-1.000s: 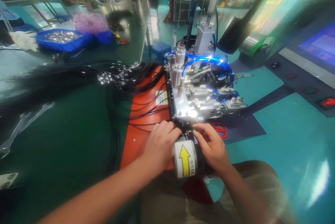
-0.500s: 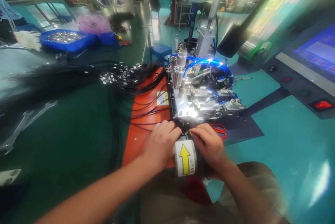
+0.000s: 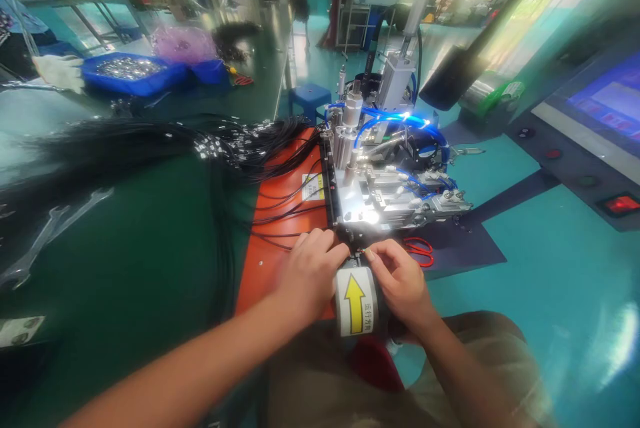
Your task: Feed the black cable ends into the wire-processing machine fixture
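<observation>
Cables (image 3: 275,236) are lying across the plate (image 3: 257,288), long axes running left to right, pointing toward the machine (image 3: 383,191). The left hand (image 3: 313,265) is curling beside the nearest; its grasp cannot be told. The right hand (image 3: 401,280) is bending inward, its hold also unclear, fingertips sitting nearer the left's than a second ago.

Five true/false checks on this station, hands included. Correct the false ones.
1. Black wires reach over the orange plate. True.
2. The arrow between the hands is red. False: the arrow is yellow.
3. Red handles show near the right hand. True.
4. The wrenches lie on the orange plate. False: the wrenches lie on the green surface.
5. The left hand is left of the arrow. True.
</observation>
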`<state>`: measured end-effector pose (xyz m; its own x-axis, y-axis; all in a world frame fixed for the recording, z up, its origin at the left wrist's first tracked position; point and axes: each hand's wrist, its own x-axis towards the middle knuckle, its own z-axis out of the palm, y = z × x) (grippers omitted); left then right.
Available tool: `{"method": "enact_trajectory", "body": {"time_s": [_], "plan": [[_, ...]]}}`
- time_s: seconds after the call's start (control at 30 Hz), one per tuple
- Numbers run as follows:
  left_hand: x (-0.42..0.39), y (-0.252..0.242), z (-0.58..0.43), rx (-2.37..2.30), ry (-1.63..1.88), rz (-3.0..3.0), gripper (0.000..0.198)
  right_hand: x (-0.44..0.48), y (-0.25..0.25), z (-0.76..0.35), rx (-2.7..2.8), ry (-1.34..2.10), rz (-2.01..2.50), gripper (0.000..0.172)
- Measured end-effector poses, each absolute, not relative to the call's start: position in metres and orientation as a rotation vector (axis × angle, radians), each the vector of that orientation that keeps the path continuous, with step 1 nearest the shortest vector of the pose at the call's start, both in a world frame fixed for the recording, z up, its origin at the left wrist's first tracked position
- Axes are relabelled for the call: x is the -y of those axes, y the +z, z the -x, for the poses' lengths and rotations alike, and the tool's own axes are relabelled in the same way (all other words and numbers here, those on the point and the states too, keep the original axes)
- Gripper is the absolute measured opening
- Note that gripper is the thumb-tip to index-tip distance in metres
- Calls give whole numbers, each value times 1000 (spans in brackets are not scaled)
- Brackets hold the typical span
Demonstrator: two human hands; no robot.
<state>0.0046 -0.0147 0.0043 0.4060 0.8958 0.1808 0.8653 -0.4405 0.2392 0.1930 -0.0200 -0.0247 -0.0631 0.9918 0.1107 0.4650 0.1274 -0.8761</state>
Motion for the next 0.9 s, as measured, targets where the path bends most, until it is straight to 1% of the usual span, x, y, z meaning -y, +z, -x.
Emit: {"method": "enact_trajectory", "body": {"time_s": [0.23,0.37,0.57,0.77,0.9], "plan": [[14,2,-4,-1585,462,-2557,23,18,-27,-195,1572,975,1489,28],[14,2,-4,-1572,466,-2567,23,11,-20,-198,1615,986,1495,26],[14,2,-4,-1579,451,-2572,21,1,-4,-196,1695,1178,1419,30],[14,2,-4,-1578,455,-2577,20,2,-3,-196,1621,1173,1408,28],[14,2,-4,-1579,449,-2566,21,2,-10,-197,1648,1061,1397,26]]}}
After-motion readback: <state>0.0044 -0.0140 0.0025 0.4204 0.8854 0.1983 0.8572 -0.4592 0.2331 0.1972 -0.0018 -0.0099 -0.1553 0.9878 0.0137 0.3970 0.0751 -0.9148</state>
